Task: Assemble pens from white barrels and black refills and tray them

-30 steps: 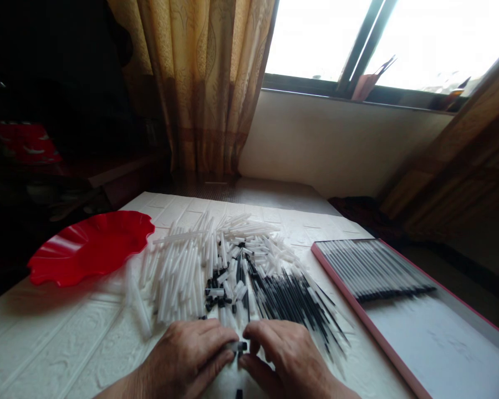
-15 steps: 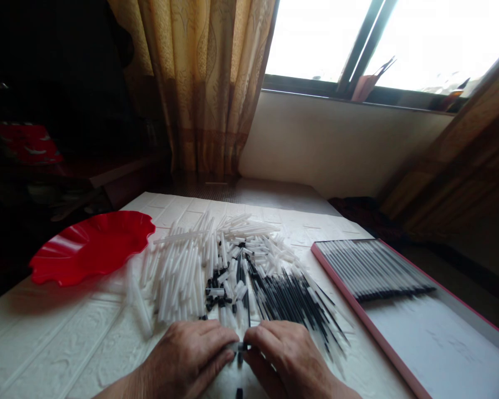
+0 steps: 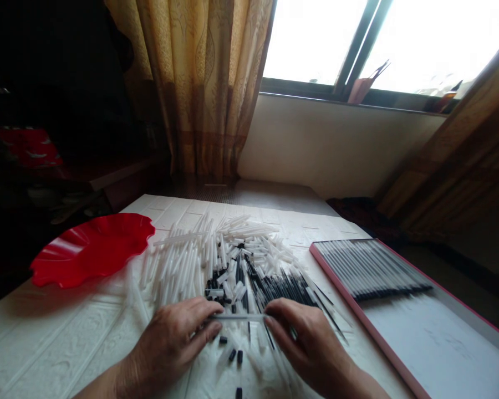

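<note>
Both hands are closed on the ends of a slim grey-white pen (image 3: 242, 317), held level across the front of the pile. My left hand (image 3: 177, 335) pinches its left end between thumb and fingers. At the other end, my right hand (image 3: 310, 335) grips it with bent fingers; its tip is hidden there. Beneath and below the pen lie a few small black plugs (image 3: 239, 357). Behind my left hand are clear white pen barrels (image 3: 185, 263). Dark pen refills (image 3: 289, 288) fan out behind my right hand, and short clear caps (image 3: 270, 249) lie beyond.
A red wavy-edged dish (image 3: 93, 249) sits on the left of the white, brick-patterned tabletop (image 3: 45, 338). At the right lies a shallow pink-edged box (image 3: 382, 343) with a row of finished-looking pens (image 3: 376, 269). Curtains (image 3: 195, 88) and a window stand behind.
My hands have moved apart and slightly away from me. The pen now stretches visibly between them, where before the fingertips met around a small dark-and-clear piece. More black plugs show below.
</note>
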{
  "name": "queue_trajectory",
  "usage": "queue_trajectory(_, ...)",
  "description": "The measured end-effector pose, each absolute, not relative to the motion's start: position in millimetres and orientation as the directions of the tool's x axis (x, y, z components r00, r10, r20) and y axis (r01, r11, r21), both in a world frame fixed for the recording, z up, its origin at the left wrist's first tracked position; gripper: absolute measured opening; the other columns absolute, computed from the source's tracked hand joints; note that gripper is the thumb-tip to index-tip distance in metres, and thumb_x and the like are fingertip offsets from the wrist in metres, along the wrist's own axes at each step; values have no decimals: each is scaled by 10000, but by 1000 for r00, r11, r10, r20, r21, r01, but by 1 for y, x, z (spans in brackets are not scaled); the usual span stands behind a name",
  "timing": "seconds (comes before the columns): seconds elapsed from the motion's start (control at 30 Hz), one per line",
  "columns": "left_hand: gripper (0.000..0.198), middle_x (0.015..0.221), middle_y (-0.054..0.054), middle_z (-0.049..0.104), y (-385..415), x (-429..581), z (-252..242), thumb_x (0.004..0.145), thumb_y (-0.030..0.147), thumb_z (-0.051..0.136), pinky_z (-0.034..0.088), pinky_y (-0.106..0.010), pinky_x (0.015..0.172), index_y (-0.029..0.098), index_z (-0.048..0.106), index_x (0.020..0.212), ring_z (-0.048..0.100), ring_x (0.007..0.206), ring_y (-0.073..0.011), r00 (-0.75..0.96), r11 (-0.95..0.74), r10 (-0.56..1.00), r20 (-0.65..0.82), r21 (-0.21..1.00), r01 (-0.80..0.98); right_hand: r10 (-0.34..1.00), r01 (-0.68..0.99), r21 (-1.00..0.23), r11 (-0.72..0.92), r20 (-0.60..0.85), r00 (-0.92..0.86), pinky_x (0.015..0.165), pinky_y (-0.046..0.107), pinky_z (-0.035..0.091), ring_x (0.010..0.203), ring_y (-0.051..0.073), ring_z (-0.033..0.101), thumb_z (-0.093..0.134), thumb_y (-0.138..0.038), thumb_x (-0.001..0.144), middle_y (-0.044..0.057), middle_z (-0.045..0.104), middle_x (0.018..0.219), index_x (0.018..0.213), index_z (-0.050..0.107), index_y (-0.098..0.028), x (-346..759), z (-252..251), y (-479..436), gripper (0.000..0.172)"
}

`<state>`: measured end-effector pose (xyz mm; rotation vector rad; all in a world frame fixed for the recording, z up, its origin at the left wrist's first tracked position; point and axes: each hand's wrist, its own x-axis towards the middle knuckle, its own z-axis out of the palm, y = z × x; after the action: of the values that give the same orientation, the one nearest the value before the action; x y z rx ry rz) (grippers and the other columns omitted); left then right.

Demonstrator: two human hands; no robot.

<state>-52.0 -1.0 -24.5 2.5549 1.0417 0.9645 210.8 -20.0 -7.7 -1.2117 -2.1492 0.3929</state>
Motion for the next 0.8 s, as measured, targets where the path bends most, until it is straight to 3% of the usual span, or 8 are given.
queue_trajectory(0.1,120,827,4,738,6,-56,-19,924,265,609,543,-191,606,224,679,1013,694,651,-132,391,-614,789,474,621,486,891,646,-614,453,333,-308,529,225,416,539,137,561,477,-303,953,-13,607,629,815,629,-206,223,-1,-15,227)
queue_trajectory(0.2,207,675,25,681,10,-56,-14,890,398,661,512,-186,515,198,692,934,624,548,-116,306,-355,913,270,895,271,905,619,-660,425,291,-311,512,221,398,531,130,534,484,-307,940,-24,584,613,792,625,-206,226,-2,-13,228)
queue_trajectory(0.27,329,625,27,653,12,-56,-14,851,504,692,482,-184,476,183,690,920,596,521,-112,308,-204,939,154,969,139,901,607,-669,430,276,-334,508,217,387,526,123,521,493,-296,929,-31,575,608,787,615,-205,222,-4,-15,208)
queue_trajectory(0.4,446,572,26,620,13,-56,-20,821,601,689,395,-165,410,173,690,948,553,474,-98,309,-131,946,99,988,84,875,590,-652,476,280,-396,500,208,375,510,113,506,498,-271,912,-38,570,597,785,608,-203,213,-7,-20,181)
queue_trajectory(0.57,493,563,19,605,6,-50,-34,814,638,673,374,-170,400,175,701,979,553,481,-110,336,-97,938,82,995,28,815,550,-614,566,318,-485,492,196,373,504,106,543,518,-226,872,-26,615,612,780,614,-200,200,-16,-24,135)
queue_trajectory(0.7,345,706,-3,671,-1,-46,-34,902,534,640,471,-187,535,216,705,1020,603,606,-116,424,-97,896,134,989,-109,770,480,-630,611,331,-546,513,182,407,528,111,603,508,-210,864,2,675,649,829,651,-191,192,-23,-26,148)
queue_trajectory(0.8,306,841,-20,695,-6,-43,-31,950,504,586,520,-226,674,214,684,967,659,740,-142,399,-57,908,124,983,-176,757,476,-617,627,337,-560,563,185,442,581,121,646,495,-207,885,28,710,718,933,668,-176,194,-22,-25,183)
